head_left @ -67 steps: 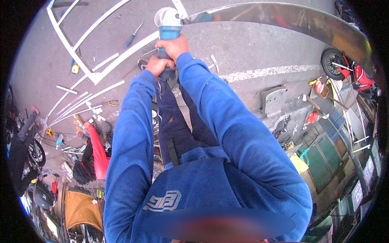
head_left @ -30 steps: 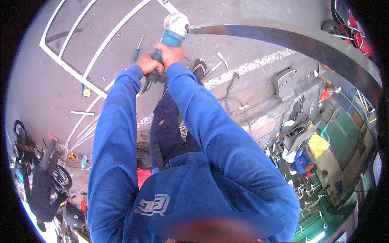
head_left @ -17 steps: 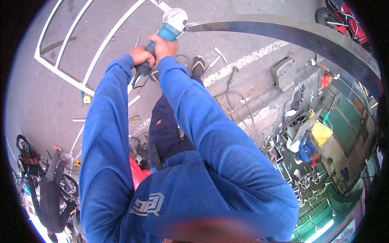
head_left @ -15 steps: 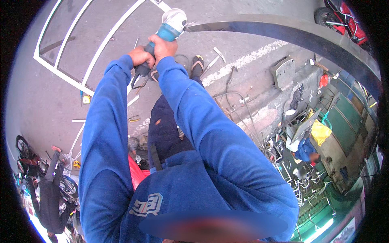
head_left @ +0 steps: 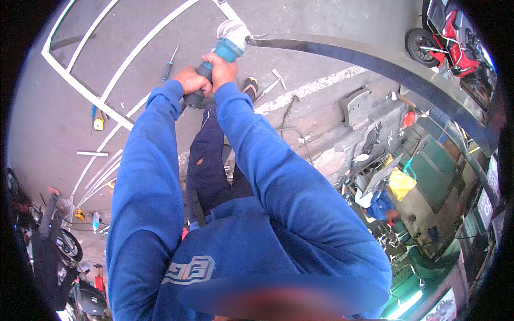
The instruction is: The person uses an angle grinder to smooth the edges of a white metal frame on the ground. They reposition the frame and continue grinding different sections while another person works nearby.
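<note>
An angle grinder [head_left: 231,48] with a teal and dark body is held out in front of me. My left hand [head_left: 194,82] is wrapped round its dark rear part, and my right hand [head_left: 222,70] grips the body closer to the head. The pale guard and disc [head_left: 229,29] are at the far end. Beside the grinder's head is the narrow end of a long grey metal beam [head_left: 326,48], which runs off to the right. I cannot tell whether the disc touches it.
A white metal frame [head_left: 115,84] lies at the far left. On the floor are a screwdriver [head_left: 167,71], a hammer [head_left: 276,78] and a tape measure [head_left: 98,124]. A red motorcycle [head_left: 455,56] stands far right. One person in blue [head_left: 381,206] is at the right, another in dark clothes [head_left: 49,251] at the left.
The whole view has shifted, bringing more of the red motorcycle and the screwdriver into sight. The grinder stays in both hands by the beam's end, slightly lower in the picture.
</note>
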The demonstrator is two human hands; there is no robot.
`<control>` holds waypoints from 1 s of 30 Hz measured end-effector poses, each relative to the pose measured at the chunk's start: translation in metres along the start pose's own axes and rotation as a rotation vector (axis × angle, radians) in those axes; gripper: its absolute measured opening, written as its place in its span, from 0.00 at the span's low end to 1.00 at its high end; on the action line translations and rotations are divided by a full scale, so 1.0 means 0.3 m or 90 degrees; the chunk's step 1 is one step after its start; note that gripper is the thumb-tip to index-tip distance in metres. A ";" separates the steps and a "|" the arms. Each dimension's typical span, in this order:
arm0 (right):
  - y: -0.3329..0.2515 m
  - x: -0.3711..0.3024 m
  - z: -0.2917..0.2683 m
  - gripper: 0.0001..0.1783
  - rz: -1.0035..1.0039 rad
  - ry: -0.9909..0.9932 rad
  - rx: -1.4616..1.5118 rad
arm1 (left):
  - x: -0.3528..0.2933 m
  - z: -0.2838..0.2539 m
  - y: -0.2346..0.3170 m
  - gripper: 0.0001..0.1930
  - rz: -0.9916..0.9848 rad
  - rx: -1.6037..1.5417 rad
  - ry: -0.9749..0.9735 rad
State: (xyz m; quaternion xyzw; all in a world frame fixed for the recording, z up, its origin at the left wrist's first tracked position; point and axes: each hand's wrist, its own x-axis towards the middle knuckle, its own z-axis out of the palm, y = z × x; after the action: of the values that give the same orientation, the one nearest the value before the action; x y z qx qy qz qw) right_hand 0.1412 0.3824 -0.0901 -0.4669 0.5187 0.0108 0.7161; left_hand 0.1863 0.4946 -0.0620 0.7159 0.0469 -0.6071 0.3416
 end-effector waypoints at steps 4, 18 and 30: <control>0.002 -0.042 -0.039 0.15 -0.014 0.001 -0.058 | -0.027 0.068 -0.031 0.19 -0.044 -0.058 -0.024; -0.084 -0.009 -0.317 0.18 -0.065 -0.139 -0.504 | -0.036 0.451 -0.025 0.20 0.057 -0.424 -0.001; -0.170 -0.055 -0.304 0.18 0.043 -0.171 -0.514 | -0.080 0.518 0.020 0.19 -0.001 -0.431 0.099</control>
State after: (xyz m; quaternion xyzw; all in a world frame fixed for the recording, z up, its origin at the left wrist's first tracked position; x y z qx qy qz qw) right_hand 0.0921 0.2993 -0.0464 -0.6871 0.3898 0.2973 0.5362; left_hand 0.0529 0.4135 -0.0424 0.6058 0.2718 -0.5011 0.5550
